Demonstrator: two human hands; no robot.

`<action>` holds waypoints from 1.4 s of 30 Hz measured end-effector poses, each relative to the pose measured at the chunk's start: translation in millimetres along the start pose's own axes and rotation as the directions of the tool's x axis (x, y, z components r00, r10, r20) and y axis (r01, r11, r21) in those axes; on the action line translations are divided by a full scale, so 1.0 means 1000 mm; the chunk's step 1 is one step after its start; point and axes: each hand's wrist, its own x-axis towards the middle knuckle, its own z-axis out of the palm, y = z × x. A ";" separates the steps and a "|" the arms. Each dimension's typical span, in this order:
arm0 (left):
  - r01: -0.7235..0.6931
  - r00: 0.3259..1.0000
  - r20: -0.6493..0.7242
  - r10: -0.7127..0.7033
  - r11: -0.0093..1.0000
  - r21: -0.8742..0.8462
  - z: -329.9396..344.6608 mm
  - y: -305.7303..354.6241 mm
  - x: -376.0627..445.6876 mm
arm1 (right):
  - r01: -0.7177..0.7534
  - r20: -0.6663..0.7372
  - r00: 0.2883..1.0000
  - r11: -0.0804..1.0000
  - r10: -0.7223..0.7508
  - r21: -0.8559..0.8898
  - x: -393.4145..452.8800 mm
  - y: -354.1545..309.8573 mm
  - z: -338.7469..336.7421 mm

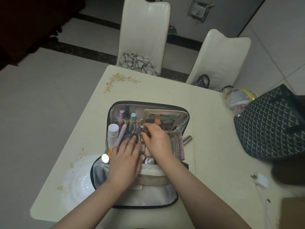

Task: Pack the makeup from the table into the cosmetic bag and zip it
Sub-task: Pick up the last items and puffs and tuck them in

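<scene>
My two hands (pixel 125 156) (pixel 156 141), one open cosmetic bag (pixel 145 194), three tubes (pixel 127 115) in its lid loops, one lipstick (pixel 187 139) loose on the worktop (pixel 165 86), two chairs (pixel 145 30) (pixel 221 58).

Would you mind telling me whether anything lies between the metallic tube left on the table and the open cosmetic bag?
Nothing visible does: the metallic tube lies on bare table just right of the cosmetic bag, beside its pink boxes.

Left hand (pixel 126 156) and right hand (pixel 156 139) cover middle of cosmetic bag (pixel 145 195); items beneath hidden. Whether right grip pinches anything: cannot tell (fingertips blurred among clutter). Small items behind hands too blurred to identify. Patterned tote (pixel 270 126), right of bag, cut by frame edge. Both forearms cut off at bottom edge.
</scene>
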 end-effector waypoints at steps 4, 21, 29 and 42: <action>-0.017 1.000 -0.011 0.017 1.000 0.002 -0.002 0.010 0.001 | -0.037 0.092 0.995 0.998 0.032 0.049 -0.004 0.013 -0.003; -0.154 0.974 0.159 0.162 0.986 -0.060 0.035 0.087 0.002 | -0.502 0.277 0.841 0.862 0.465 0.078 -0.099 0.194 -0.018; -0.119 0.981 0.167 0.104 0.989 0.087 0.042 0.092 -0.018 | -0.248 0.339 0.904 0.965 0.261 -0.084 -0.087 0.200 0.011; -0.031 0.999 0.009 0.031 0.998 0.063 0.023 0.059 -0.031 | -0.188 -0.247 0.916 0.882 0.317 0.433 -0.072 0.141 -0.066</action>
